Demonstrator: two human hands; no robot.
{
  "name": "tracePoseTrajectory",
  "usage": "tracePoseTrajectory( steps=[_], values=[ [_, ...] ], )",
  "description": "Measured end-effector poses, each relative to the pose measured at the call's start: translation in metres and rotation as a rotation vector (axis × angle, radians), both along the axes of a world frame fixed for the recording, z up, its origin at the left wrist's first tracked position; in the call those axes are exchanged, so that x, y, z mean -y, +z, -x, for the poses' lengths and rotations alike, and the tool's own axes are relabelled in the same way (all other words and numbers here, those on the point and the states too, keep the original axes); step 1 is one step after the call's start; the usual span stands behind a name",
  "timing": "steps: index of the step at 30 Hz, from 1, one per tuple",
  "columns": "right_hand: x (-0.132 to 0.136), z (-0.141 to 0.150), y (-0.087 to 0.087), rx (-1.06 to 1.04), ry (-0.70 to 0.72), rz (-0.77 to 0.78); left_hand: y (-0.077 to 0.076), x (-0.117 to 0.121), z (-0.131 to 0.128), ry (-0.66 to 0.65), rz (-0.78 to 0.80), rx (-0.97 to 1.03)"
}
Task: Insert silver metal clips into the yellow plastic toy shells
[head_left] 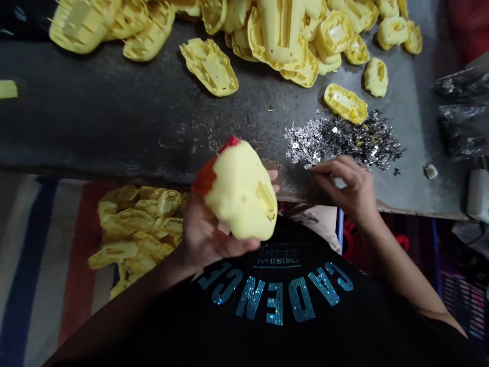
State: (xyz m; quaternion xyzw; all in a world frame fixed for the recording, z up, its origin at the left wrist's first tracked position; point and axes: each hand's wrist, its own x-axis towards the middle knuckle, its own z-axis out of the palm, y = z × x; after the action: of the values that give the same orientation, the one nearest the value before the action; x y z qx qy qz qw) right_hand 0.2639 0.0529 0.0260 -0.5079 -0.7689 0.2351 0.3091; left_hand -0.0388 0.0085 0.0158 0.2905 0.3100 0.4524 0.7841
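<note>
I watch the left hand [202, 232] cup a yellow plastic shell [244, 191] by the near edge of the workbench [95, 112], thumb and fingers spread around it; I'd keep that hold steady. The right hand [353, 183] has its fingertips narrowed beside the small metal clips [344, 140]. I cannot tell whether they pinch one; I'd separate single pieces.

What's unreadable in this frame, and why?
All in the head view:
Right hand: whether it pinches one of the metal pieces; too small, fingers in the way.
Yellow shell: far side, turned away and partly covered by the left hand.
Yellow pile: full extent, cut off by the top edge.
Plastic bags: contents' exact shapes, blurred; right edge cuts them.
</note>
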Motion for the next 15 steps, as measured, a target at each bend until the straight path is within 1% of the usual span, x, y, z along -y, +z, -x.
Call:
tracePoseTrajectory(
  steps=[1, 2, 3, 4, 7, 11, 15],
  values=[
    [-0.009, -0.011, -0.003, 0.165, -0.056, -0.127, 0.0, -0.001, -0.002, 0.091, -0.06, 0.013],
    [-0.017, -0.021, -0.008, 0.292, -0.083, -0.211, -0.001, -0.002, -0.005, 0.156, -0.1, 0.016],
    [-0.024, -0.027, -0.013, 0.385, -0.088, -0.261, -0.002, -0.003, -0.007, 0.181, -0.108, 0.01],
    [-0.029, -0.031, -0.018, 0.444, -0.075, -0.288, -0.003, -0.004, -0.009, 0.162, -0.088, 0.004],
    [-0.036, -0.032, -0.028, 0.496, -0.023, -0.329, -0.006, -0.004, -0.013, 0.102, -0.029, 0.018],
    [-0.039, -0.027, -0.029, 0.488, 0.026, -0.341, -0.004, -0.002, -0.018, 0.068, 0.022, 0.037],
    [-0.046, -0.024, -0.032, 0.487, 0.061, -0.333, 0.0, -0.002, -0.026, 0.064, 0.063, 0.048]
  ],
)
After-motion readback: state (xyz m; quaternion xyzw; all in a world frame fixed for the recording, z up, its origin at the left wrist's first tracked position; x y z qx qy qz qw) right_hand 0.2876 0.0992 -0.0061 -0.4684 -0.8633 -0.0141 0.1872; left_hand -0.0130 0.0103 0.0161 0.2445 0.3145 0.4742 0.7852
